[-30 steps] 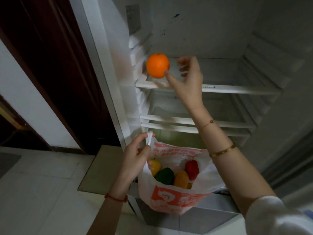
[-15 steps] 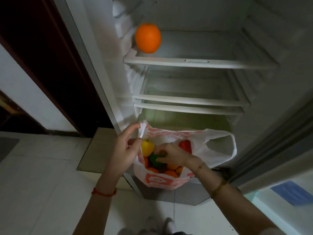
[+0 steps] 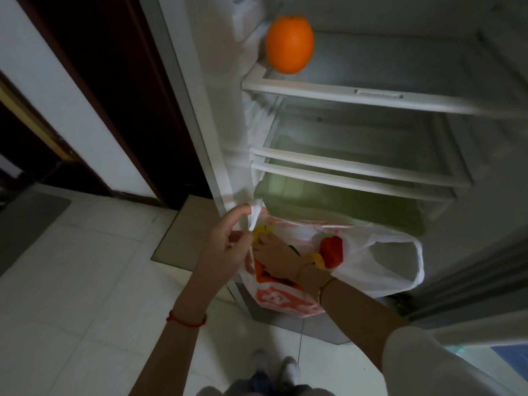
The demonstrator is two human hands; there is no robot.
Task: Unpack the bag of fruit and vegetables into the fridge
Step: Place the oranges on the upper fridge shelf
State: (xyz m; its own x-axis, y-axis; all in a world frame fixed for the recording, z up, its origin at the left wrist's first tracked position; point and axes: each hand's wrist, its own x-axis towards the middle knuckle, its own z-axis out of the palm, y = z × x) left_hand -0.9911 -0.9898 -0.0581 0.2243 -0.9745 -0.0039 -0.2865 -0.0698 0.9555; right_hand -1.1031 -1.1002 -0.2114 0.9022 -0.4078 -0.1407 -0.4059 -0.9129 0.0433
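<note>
A white plastic bag (image 3: 377, 258) with red print hangs at the open fridge's foot. My left hand (image 3: 225, 250) pinches its left handle and holds it open. My right hand (image 3: 275, 252) is down inside the bag among the produce, and its fingertips are hidden. In the bag I see a red pepper (image 3: 331, 251), a yellow fruit (image 3: 261, 230) by my left fingers, and orange pieces (image 3: 261, 274) under my right hand. One orange (image 3: 290, 44) sits at the left end of the top fridge shelf (image 3: 371, 98).
Two lower glass shelves (image 3: 357, 167) sit under the top one, with a greenish drawer (image 3: 343, 201) beneath. A dark wooden door frame (image 3: 114, 81) stands to the left. My shoes (image 3: 274, 367) are on the pale tiled floor (image 3: 71, 281).
My right hand left the orange on the top shelf, dropped into the bag and has now pushed deeper among the produce. My left hand kept hold of the handle.
</note>
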